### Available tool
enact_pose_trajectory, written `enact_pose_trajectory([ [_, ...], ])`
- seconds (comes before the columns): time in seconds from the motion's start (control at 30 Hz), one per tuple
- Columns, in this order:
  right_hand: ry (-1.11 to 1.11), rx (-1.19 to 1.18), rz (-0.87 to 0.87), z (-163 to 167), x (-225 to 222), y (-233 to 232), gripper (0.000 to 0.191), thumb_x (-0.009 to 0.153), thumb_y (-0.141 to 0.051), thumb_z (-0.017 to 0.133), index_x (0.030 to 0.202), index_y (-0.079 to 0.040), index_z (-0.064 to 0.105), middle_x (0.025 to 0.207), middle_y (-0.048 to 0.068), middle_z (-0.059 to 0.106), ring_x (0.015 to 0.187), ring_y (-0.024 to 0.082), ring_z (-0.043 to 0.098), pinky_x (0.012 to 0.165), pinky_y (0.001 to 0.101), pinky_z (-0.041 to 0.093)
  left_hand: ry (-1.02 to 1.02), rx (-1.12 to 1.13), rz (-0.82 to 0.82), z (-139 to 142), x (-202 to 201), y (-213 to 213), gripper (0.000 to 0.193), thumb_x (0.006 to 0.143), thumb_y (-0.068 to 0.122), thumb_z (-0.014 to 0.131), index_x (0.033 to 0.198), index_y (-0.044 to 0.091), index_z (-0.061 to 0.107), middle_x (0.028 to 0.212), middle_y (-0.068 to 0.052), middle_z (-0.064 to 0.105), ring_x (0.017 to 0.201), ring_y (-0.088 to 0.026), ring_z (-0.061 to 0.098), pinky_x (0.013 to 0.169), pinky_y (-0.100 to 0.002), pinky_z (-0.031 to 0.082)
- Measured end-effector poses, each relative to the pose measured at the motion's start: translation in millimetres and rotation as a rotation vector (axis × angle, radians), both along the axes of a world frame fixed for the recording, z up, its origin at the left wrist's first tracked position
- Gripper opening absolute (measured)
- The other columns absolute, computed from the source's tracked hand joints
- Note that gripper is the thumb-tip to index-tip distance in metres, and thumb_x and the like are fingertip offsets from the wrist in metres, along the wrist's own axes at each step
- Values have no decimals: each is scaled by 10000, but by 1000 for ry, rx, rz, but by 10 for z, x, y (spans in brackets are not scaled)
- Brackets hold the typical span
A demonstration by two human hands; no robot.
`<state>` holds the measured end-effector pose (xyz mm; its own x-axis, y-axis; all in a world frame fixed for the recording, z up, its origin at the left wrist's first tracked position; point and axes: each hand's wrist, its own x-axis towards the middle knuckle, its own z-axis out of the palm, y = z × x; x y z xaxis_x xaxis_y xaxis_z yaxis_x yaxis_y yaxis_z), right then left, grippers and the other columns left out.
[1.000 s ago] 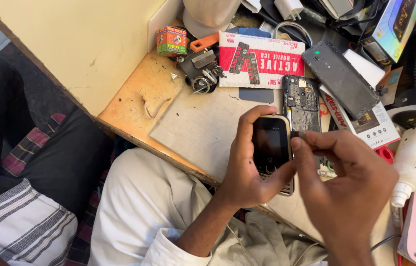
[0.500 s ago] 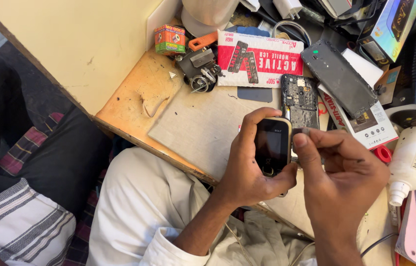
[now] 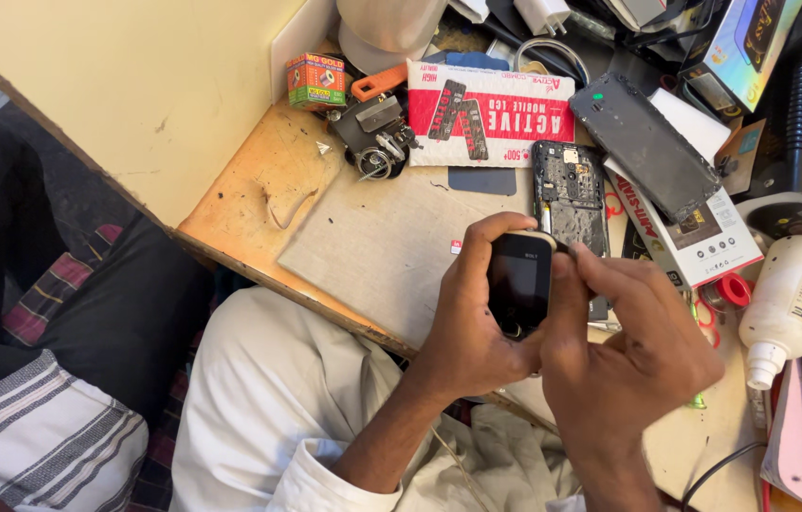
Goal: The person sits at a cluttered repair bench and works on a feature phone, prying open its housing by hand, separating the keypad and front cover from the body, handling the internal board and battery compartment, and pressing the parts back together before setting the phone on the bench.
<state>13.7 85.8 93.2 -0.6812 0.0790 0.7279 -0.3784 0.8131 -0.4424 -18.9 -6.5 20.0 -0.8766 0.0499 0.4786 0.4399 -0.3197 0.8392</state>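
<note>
Phone [image 3: 517, 282] between both hands' fingers [image 3: 567, 270]

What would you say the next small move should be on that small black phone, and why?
Probably keep the left hand gripping the small black phone steady while the right hand works its fingertips along the phone's right edge: that hand is already pressed there, and the casing looks closed.

Open room lies on the grey mat [image 3: 391, 237] and the bare wooden corner of the table [image 3: 268, 190], left of the hands. Behind them the way is crowded: an opened phone body [image 3: 570, 194], a red-and-white packet [image 3: 491, 114], a black panel [image 3: 645, 144]. A white bottle [image 3: 788, 301] blocks the right side.
</note>
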Motion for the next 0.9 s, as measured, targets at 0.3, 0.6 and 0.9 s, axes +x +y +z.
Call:
enact_pose_trajectory([
  [0.3,-256,-592,79,-59,52,202,133,963,38,788,1078,76,733,1001,136,741,873,115,695,797,221,579,-17,-71,-10,17,27,-20,737,787,35,793,1421,89,423,980,-37,611,843,-117,628,801,-291,559],
  [0.6,-519,-812,214,117,-61,457,162,868,31,790,1018,73,748,889,135,758,741,130,706,707,233,583,-147,212,-267,6,37,-11,720,816,-34,715,1444,97,388,1037,-32,579,898,-77,597,816,-259,539],
  [0.9,-526,-527,84,156,94,309,164,885,-5,795,1033,59,765,912,94,760,773,87,691,717,200,554,-162,342,-331,-46,6,1,736,894,-53,710,1487,113,307,1053,-45,581,921,-79,612,852,-252,537],
])
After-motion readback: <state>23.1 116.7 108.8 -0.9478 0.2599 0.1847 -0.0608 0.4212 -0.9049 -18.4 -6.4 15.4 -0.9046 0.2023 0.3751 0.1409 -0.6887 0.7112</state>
